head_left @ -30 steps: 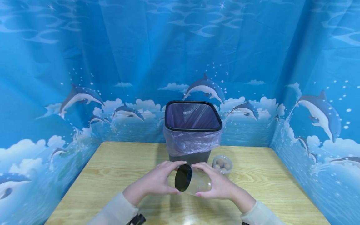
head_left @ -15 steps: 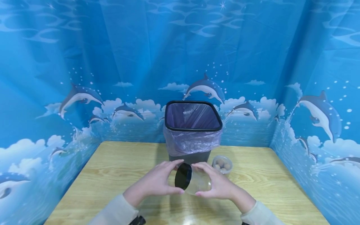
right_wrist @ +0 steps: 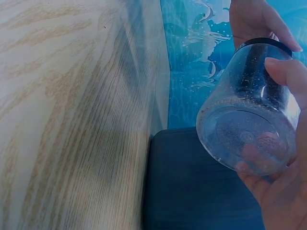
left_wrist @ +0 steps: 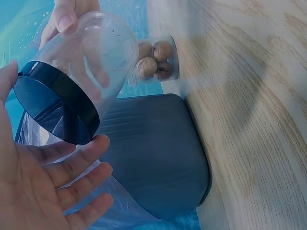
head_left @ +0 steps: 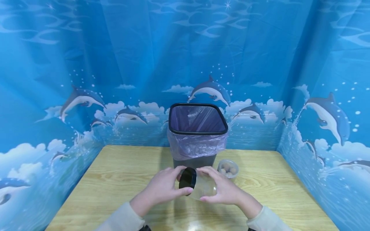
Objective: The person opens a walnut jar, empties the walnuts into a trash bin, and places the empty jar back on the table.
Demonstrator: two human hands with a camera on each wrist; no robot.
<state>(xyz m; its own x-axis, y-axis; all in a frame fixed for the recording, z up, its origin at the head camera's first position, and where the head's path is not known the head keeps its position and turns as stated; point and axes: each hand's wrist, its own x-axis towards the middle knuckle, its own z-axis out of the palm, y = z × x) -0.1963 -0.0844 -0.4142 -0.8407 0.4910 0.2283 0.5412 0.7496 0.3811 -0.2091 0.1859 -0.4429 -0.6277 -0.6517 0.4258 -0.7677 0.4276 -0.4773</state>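
A clear plastic jar (head_left: 204,186) lies on its side above the table, its black screw lid (head_left: 187,182) facing left. My right hand (head_left: 228,191) grips the jar body from the right, thumb and fingers spread around it. Fine specks cling inside near the base of the jar (right_wrist: 244,129) in the right wrist view. My left hand (head_left: 162,188) holds the lid by its rim, thumb on one side and fingertips on the other. In the left wrist view the thumb touches one edge of the lid (left_wrist: 57,103), while the lower fingers extend past it.
Behind the hands stands a dark grey trash can (head_left: 195,162) with a purple liner (head_left: 196,146). Just right of it is a small clear tub (head_left: 237,170) holding several walnuts (left_wrist: 147,67). A blue dolphin-print curtain (head_left: 130,64) walls the wooden table (head_left: 115,173).
The left hand's thumb has slid forward along the lid's rim, and its fingers and wrist have turned around the lid. The right hand and jar stay almost still.
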